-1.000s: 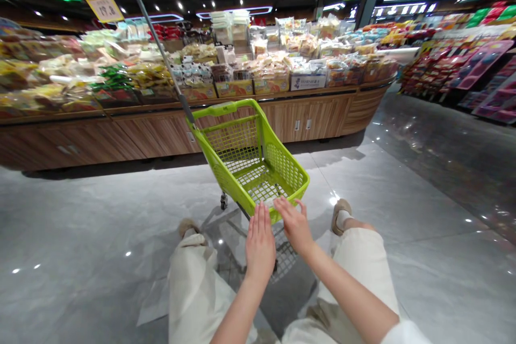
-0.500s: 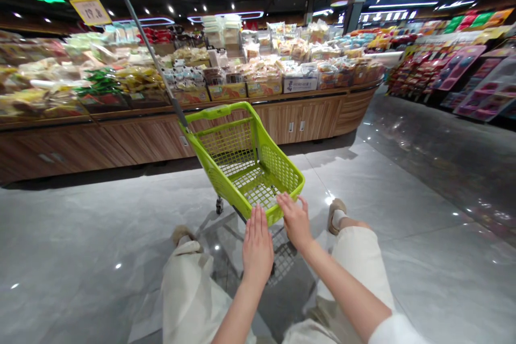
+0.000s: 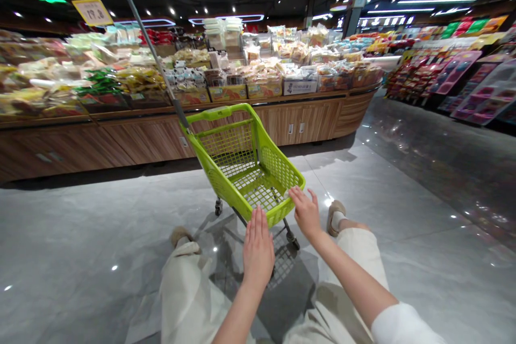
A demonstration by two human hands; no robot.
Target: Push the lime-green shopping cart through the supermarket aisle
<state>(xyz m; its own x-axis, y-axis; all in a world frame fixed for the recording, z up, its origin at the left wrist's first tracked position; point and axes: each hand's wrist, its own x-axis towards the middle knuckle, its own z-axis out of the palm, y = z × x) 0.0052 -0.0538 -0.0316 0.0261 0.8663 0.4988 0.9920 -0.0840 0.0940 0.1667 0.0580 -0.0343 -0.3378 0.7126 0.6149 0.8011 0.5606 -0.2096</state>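
Since the last view the right hand (image 3: 306,214) has slid outward along the near rim, toward the cart's right corner, and the cart's rear caster (image 3: 292,240) now shows beneath it. Straight ahead at 12 o'clock stands a long wood-faced display counter (image 3: 298,129), heaped with bagged snacks (image 3: 258,75). A rack of pink and red packets (image 3: 455,86) runs along 2 o'clock, and a yellow price sign (image 3: 93,12) hangs at 11 o'clock. The polished grey floor (image 3: 423,199) around the cart looks smooth, with nothing lying in its path.

The lime-green plastic shopping cart (image 3: 278,169) sits at 12 o'clock from the hands, its basket empty. It looks light and stiff, and should roll easily on its casters; the near rim (image 3: 268,219) or the top handle (image 3: 217,113) offers the natural hold. A thin flag pole (image 3: 149,48) rises from its far corner.

The left hand (image 3: 258,250) is flat, its fingers open and straight against the near rim. The right hand's fingers are spread and slightly curved at the rim. Neither hand grips.
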